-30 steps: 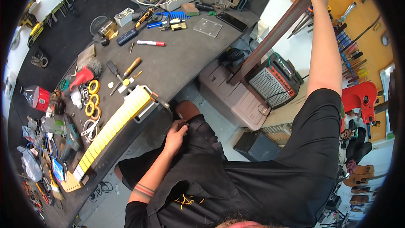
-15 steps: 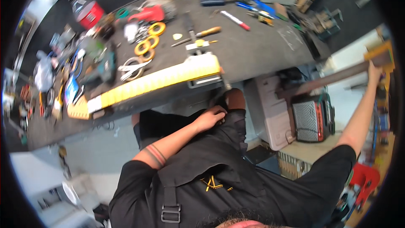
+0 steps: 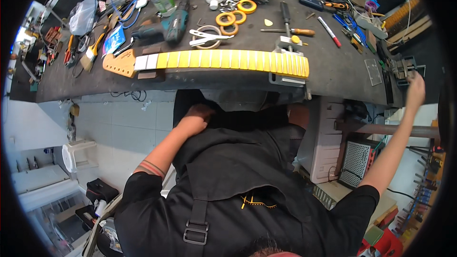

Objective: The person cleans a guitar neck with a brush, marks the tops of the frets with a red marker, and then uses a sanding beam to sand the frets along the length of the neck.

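Note:
A guitar neck [image 3: 204, 62] lies across the bench's near edge, its fretboard covered in yellow tape between the frets and its wooden headstock [image 3: 121, 65] at the left. A small metal clamp [image 3: 288, 45] stands at its right end. Below the bench my left hand [image 3: 196, 119] rests on my lap with curled fingers, nothing visible in it. My right arm stretches out to the far right. There my right hand [image 3: 416, 90] is beside a grey metal fixture [image 3: 404, 69], its fingers bunched together; what they hold, if anything, is too small to make out.
Yellow tape rolls [image 3: 228, 18], a teal power drill [image 3: 176, 23], a brush [image 3: 94, 50], a file with a wooden handle [image 3: 288, 31] and a red-capped marker [image 3: 329, 32] lie behind the neck. Under the bench's right side stand a pale case [image 3: 326, 138] and an amplifier-like box [image 3: 356, 163].
My view has swung right, bringing the neck level across it. My right hand has left the orange-yellow rack at the right and moved to the bench's right end. My left hand remains on my lap.

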Tool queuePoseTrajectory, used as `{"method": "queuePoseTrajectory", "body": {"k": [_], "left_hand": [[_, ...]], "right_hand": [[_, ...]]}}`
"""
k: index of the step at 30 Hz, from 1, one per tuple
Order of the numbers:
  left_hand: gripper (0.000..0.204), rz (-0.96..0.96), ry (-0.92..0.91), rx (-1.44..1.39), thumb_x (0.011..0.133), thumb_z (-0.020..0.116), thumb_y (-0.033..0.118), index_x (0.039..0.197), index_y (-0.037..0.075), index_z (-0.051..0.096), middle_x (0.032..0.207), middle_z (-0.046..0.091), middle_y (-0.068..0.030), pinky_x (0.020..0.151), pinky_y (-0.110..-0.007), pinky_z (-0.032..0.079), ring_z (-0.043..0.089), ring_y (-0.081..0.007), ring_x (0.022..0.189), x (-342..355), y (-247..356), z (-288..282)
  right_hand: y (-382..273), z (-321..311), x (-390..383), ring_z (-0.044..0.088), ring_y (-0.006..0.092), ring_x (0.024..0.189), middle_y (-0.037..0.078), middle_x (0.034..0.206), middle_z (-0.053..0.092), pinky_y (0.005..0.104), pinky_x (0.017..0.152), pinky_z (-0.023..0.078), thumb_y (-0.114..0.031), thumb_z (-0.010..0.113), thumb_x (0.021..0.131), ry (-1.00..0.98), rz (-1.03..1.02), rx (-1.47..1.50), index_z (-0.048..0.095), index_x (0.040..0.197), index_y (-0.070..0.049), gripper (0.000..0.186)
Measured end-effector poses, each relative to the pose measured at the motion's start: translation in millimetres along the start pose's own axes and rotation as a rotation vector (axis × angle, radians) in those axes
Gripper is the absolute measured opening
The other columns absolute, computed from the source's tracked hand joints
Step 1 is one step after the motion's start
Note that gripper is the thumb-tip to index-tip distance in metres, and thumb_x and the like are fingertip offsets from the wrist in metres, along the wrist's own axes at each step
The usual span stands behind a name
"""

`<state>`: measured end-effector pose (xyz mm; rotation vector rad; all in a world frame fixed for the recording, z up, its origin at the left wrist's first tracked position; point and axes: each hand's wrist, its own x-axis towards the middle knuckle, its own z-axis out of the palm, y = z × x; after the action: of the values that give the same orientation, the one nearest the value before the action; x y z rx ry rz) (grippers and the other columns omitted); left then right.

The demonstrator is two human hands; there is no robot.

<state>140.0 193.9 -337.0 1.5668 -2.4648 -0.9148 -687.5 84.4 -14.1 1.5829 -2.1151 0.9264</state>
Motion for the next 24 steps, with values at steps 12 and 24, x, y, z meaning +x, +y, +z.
{"method": "queuePoseTrajectory", "body": {"k": [12, 24], "left_hand": [[0.055, -0.468, 0.188, -0.256, 0.105, 0.061, 0.029, 0.155, 0.007, 0.05, 0.159, 0.051, -0.0225, 0.119, -0.046, 0.042, 0.05, -0.0426, 0.144, -126, -28, -37], [0.052, 0.296, 0.259, 0.239, 0.097, 0.075, 0.018, 0.146, 0.013, 0.061, 0.141, 0.065, -0.0155, 0.11, -0.044, 0.05, 0.062, -0.0357, 0.13, -44, 127, -319]], "right_hand": [[-471, 298, -35, 0.054, 0.0414, 0.143, 0.032, 0.153, 0.053, 0.0451, 0.117, 0.046, -0.059, 0.08, 0.086, -0.582, -0.337, 0.347, 0.04, 0.158, 0.004, 0.104], [-527, 199, -37, 0.063, 0.0348, 0.124, 0.023, 0.132, 0.063, 0.0464, 0.106, 0.05, -0.034, 0.074, 0.099, -0.359, -0.287, 0.512, 0.052, 0.138, 0.0, 0.056]]}}
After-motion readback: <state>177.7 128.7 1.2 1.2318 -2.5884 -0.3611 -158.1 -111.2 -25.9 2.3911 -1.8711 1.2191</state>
